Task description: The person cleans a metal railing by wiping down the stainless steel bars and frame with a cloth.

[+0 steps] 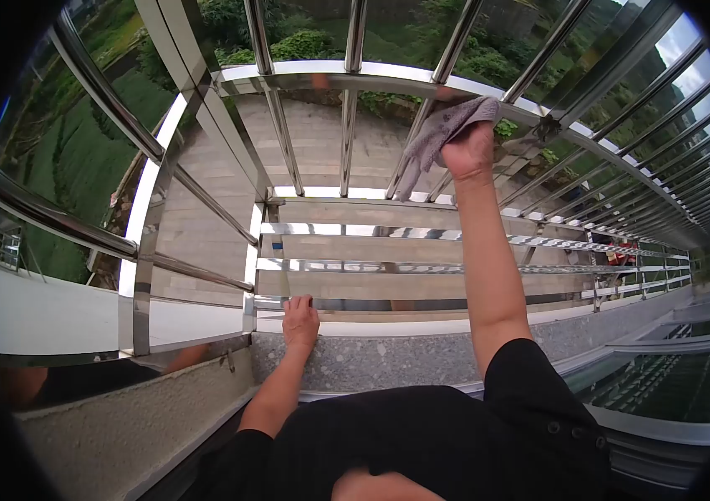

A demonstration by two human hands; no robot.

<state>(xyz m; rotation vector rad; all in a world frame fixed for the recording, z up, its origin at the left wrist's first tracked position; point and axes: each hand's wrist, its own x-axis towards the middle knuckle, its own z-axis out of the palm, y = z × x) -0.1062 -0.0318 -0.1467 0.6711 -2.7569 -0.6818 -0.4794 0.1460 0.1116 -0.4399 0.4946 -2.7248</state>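
1. Clutching the limp grey-purple cloth (447, 132) in your right hand (469, 154) by the shiny metal upper rail (288, 82), press evenly.
2. Steady your left hand (300, 322) near the low grey metal bar (380, 305); its grip is unclear.

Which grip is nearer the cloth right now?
Right. The right grip holds the cloth by the upright bars; the left grip is well away from it, near the stone ledge.

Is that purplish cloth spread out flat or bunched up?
Bunched up, not flat: the cloth gathers in folds at the right hand, and a loose end hangs down.
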